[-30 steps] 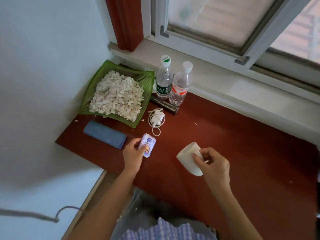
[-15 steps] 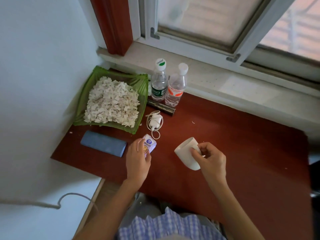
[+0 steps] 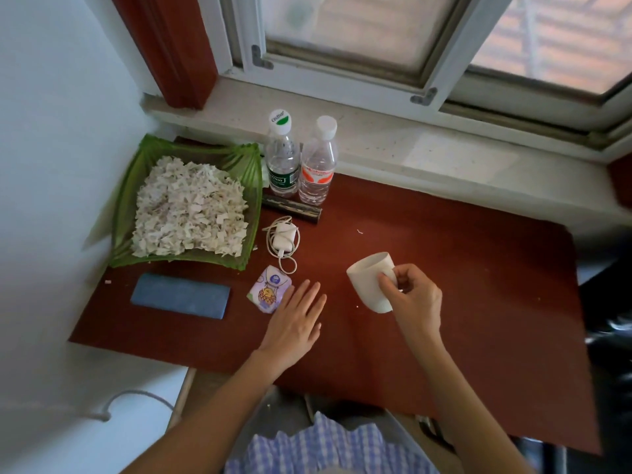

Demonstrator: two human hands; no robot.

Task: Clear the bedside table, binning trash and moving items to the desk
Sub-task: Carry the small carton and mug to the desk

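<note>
On the red-brown tabletop [image 3: 444,268] below the window sill, the largest container is a green ribbed tray [image 3: 239,165] in the far left corner; it is heaped with pale shredded paper scraps [image 3: 188,210] that reach close to its rim. Near the front left edge, just in front of the tray, lies a flat blue rectangular case [image 3: 180,295]. Two clear plastic bottles stand upright and touching just right of the tray: the green-label bottle [image 3: 282,159], capped white with a green mark, and the orange-label bottle [image 3: 317,162], capped plain white; the level of their contents cannot be told. A dark stick-shaped object [image 3: 292,208] lies on the tabletop directly in front of both bottles. A white mug [image 3: 369,282] is tilted, mouth toward the window, with the right hand [image 3: 413,299] clamped on its handle side; its interior is not visible. The left hand [image 3: 295,319] lies flat on the tabletop with the grip apart, fingers extended, holding nothing. A white charger [image 3: 284,238] with coiled cable rests between the tray and the mug. A small purple printed packet [image 3: 270,293] lies flat just beside the left fingertips, between case and mug.
</note>
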